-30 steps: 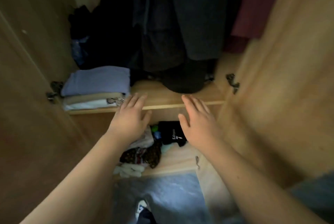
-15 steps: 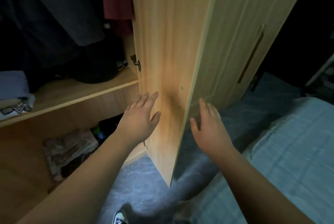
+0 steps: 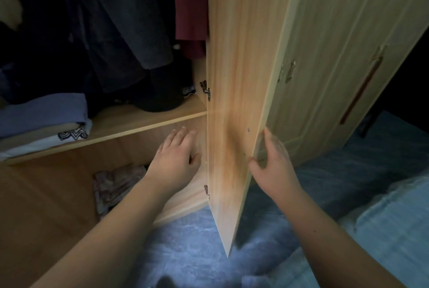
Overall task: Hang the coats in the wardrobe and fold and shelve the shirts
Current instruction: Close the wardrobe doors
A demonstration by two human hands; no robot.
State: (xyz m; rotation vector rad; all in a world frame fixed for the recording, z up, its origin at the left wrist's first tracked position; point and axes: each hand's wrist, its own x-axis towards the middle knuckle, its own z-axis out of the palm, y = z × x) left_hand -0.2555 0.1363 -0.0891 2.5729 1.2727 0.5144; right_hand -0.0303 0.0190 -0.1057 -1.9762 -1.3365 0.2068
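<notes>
Door light wood – maroon garment – blue folded shirt.

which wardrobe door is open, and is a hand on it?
The nearer door, swung out edge-on towards the camera; the right hand grips its free edge. The further door with the long handle sits flush, untouched.

The right hand grips the free edge of the open wardrobe door, thumb on the inner face and fingers round the outer side. The left hand reaches, fingers straight, into the wardrobe below the shelf, holding nothing. Dark coats and a maroon garment hang above. Folded shirts are stacked on the shelf's left end. A patterned cloth lies in the bottom compartment. A pale blue bed lies at right.
</notes>
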